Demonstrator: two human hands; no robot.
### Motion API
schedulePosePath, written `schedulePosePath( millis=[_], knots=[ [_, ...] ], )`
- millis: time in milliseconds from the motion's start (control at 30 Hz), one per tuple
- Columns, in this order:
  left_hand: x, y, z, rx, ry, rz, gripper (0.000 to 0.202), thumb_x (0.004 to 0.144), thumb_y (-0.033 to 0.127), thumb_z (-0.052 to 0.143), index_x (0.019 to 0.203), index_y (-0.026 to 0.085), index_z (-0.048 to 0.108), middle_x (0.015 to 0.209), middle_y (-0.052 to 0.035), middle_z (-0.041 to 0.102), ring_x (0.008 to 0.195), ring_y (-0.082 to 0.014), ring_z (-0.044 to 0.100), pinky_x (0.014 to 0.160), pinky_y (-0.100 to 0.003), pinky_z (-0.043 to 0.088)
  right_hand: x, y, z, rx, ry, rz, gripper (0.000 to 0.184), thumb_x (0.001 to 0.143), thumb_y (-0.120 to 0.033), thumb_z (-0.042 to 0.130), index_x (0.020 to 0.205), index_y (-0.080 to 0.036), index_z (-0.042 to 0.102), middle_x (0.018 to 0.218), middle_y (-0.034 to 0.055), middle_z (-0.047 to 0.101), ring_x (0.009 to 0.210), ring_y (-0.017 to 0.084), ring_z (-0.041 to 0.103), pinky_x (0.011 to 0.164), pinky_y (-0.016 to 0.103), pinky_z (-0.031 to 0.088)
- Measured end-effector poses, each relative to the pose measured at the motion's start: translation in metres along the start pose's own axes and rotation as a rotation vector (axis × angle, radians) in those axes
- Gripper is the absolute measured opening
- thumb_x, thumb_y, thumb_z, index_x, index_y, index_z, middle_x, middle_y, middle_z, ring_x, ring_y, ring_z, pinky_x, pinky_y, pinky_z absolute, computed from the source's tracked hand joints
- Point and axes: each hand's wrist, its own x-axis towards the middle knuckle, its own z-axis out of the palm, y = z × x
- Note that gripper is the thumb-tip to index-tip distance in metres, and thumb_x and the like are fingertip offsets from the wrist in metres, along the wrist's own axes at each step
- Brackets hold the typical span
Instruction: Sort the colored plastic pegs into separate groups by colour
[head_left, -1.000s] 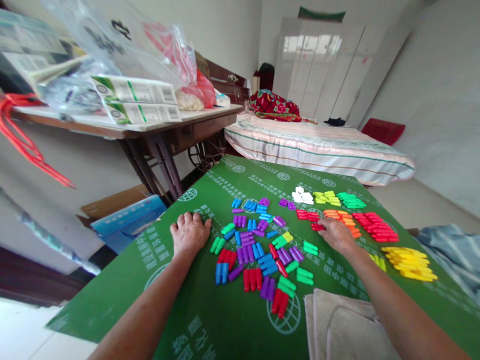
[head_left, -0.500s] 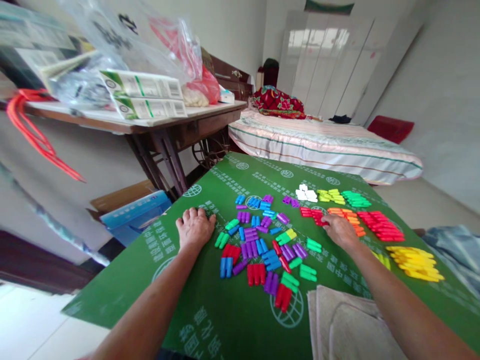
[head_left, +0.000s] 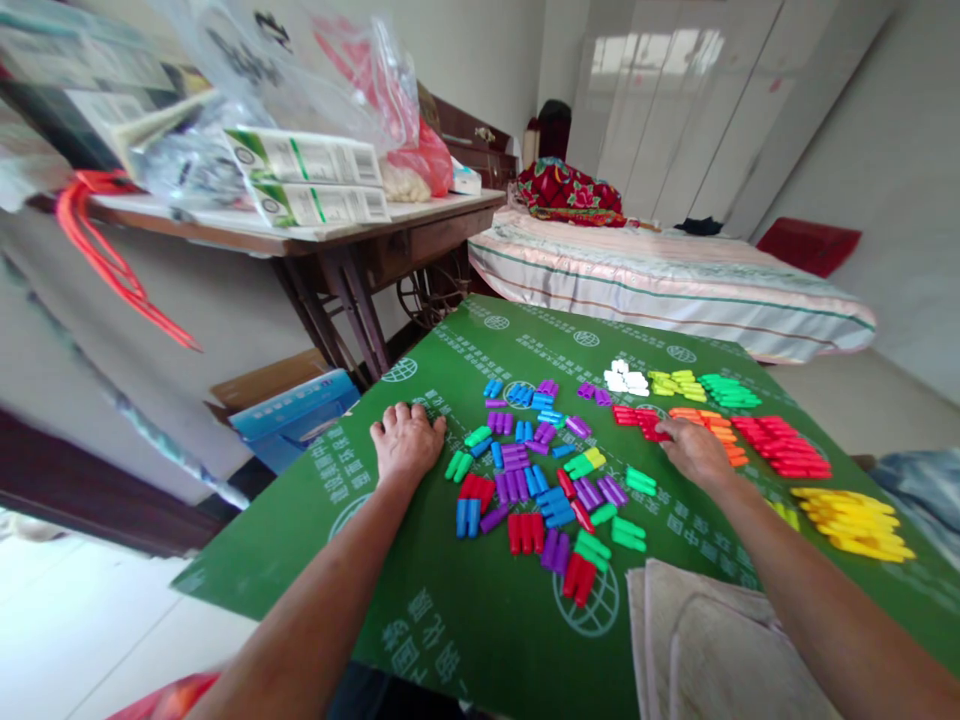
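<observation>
My left hand (head_left: 405,442) lies palm down on the green board (head_left: 300,560), its fingers a little spread and nothing in them. Beside it are scattered small plastic cap-like pieces in blue, purple, green and red, such as a purple group (head_left: 512,486) and a red group (head_left: 526,533). My right hand (head_left: 694,450) reaches to a row of dark red pieces (head_left: 636,420). Its thumb and fingertips are closed at the row's near right end, on a red piece that they partly hide. Just behind that hand lie the orange pieces (head_left: 705,425).
Sorted piles stand at the right: white (head_left: 625,379), yellow-green (head_left: 676,384), green (head_left: 729,391), bright red (head_left: 781,447) and yellow (head_left: 853,522). A folded beige cloth (head_left: 705,640) covers the board's near edge. A cluttered desk (head_left: 442,212) stands left, a bed (head_left: 660,270) behind.
The whole view has shifted slightly, so things sit a little farther right. Both hands stay at the same places on the board, and the piles look the same.
</observation>
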Motion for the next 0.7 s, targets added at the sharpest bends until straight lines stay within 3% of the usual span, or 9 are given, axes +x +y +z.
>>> schedulePosePath(
  millis=[133,233,400,567,700],
  knots=[
    [-0.001,0.001,0.003,-0.004,0.014,-0.004,0.049,0.087,0.047,0.035,0.112,0.012,0.060,0.122,-0.0192,0.056,0.120,-0.0345,0.043,0.095,-0.050,0.035,-0.008,-0.001,0.001,-0.011,0.051,0.024,0.028,0.087,-0.024,0.050,0.111,-0.020,0.064,0.110,0.0087,0.066,0.096,0.022,0.063,0.077,0.030,0.045],
    [-0.003,0.001,0.005,-0.002,0.021,0.001,0.049,0.087,0.047,0.035,0.113,0.012,0.060,0.121,-0.0191,0.056,0.119,-0.0346,0.043,0.095,-0.050,0.035,-0.023,-0.017,-0.004,0.014,0.111,0.008,0.023,0.088,-0.026,0.051,0.104,-0.022,0.067,0.107,0.0071,0.066,0.094,0.022,0.063,0.077,0.030,0.047],
    [-0.004,0.001,0.003,0.000,0.012,-0.004,0.050,0.087,0.047,0.035,0.113,0.012,0.060,0.120,-0.0189,0.057,0.118,-0.0344,0.043,0.094,-0.050,0.035,-0.064,-0.084,-0.028,0.155,0.087,-0.233,0.022,0.090,-0.028,0.049,0.102,-0.024,0.067,0.103,0.0040,0.067,0.086,0.018,0.063,0.073,0.028,0.047],
    [-0.003,0.001,0.002,0.004,-0.005,-0.006,0.050,0.087,0.048,0.034,0.113,0.014,0.060,0.121,-0.0189,0.056,0.119,-0.0342,0.042,0.095,-0.050,0.035,-0.102,-0.160,-0.053,0.251,-0.056,-0.571,0.014,0.090,-0.022,0.050,0.094,-0.021,0.064,0.100,0.0045,0.065,0.096,0.019,0.058,0.086,0.032,0.044],
    [-0.001,0.000,0.000,0.000,-0.018,-0.008,0.051,0.087,0.048,0.034,0.114,0.014,0.060,0.122,-0.0187,0.056,0.120,-0.0341,0.042,0.096,-0.050,0.035,-0.113,-0.196,-0.061,0.202,-0.147,-0.665,0.012,0.087,-0.018,0.054,0.096,-0.019,0.062,0.098,0.0055,0.063,0.097,0.021,0.054,0.086,0.035,0.043]
  ],
)
